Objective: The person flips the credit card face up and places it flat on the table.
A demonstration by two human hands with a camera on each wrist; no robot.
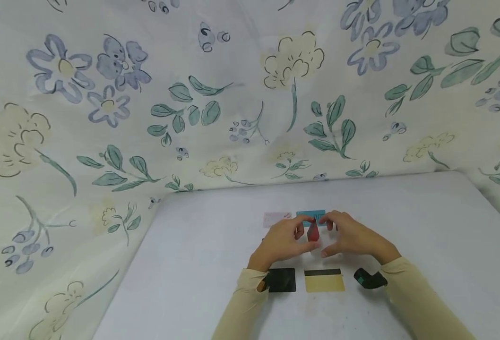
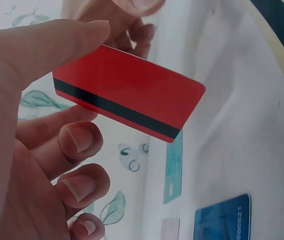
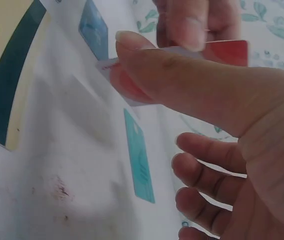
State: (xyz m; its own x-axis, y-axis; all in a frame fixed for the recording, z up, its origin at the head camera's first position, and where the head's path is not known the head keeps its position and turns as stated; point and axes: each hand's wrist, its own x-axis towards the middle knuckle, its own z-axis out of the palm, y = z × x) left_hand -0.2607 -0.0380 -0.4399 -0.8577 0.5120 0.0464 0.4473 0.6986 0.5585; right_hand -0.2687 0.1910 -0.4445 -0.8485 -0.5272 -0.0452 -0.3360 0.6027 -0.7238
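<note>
My left hand (image 1: 281,241) pinches a red card (image 2: 127,95) between thumb and index finger, its other fingers loosely bent. A black stripe runs along the face seen in the left wrist view; the other face is partly white in the right wrist view. My right hand (image 1: 352,236) is just to the right of the card, thumb and fingers spread apart. In the right wrist view its thumb (image 3: 191,85) covers part of the card, but in the head view it stands apart from it. Beyond the hands lie a teal card (image 3: 139,157) and a pink card (image 1: 275,219).
Nearer on the white table (image 1: 182,264) lie a black card (image 1: 283,280) and a gold card (image 1: 324,282) with a dark stripe. A blue card (image 2: 224,220) shows in the wrist views. A dark device (image 1: 369,279) sits by the right wrist. Floral cloth (image 1: 241,94) hangs behind.
</note>
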